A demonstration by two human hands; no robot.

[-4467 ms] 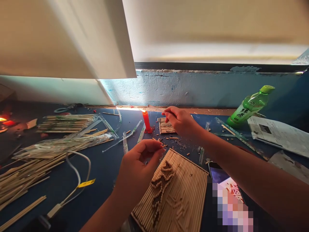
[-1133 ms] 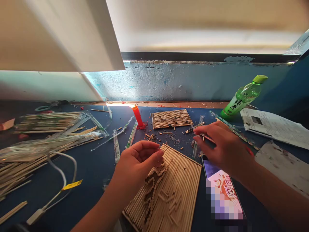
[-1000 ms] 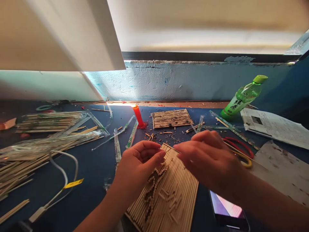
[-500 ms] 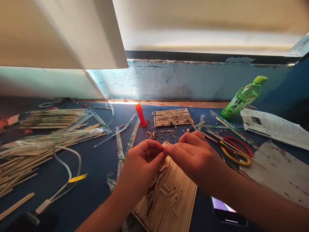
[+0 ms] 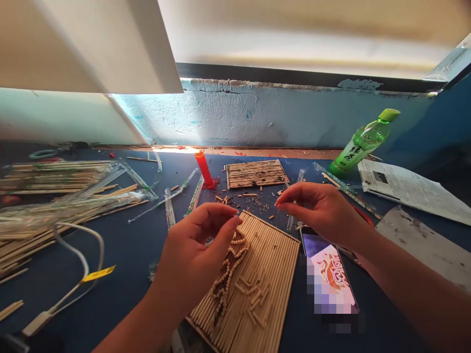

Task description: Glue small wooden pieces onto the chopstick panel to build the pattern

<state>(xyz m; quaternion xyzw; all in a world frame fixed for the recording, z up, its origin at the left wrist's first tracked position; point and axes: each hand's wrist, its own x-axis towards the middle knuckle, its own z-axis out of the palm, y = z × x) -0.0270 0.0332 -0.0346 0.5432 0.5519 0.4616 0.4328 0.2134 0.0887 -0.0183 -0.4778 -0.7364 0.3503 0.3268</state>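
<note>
- My left hand [image 5: 191, 255] is raised over the near-left corner of the stick mat [image 5: 257, 279], palm toward me, thumb and fingertips curled close together. Can't tell whether there's anything in that grip.
- My right hand [image 5: 320, 211] hovers past the mat's far-right corner, thumb and forefinger pinched together. If there's a piece in the pinch it's too small to make out.
- The mat lies flat on the tabletop [image 5: 140, 255], tilted diagonally, between my two forearms.
- Stub row [image 5: 228, 274]: short round stick ends stuck on the mat in a wavy line, running from just under my left fingertips toward me. A few loose short sticks [image 5: 253, 294] lie on the mat beside it.
- Phone [image 5: 329, 274] sits just right of the mat, screen lit, under my right wrist.
- Red candle [image 5: 203, 169] stands upright at the back, well clear of both hands; second, smaller mat [image 5: 255, 173] just right of it.
- Green bottle [image 5: 362, 144] leans at far right, next to the papers [image 5: 408, 189].
- Long stick bundles [image 5: 55, 196] and a white cable [image 5: 79, 255] are off to the left.
</note>
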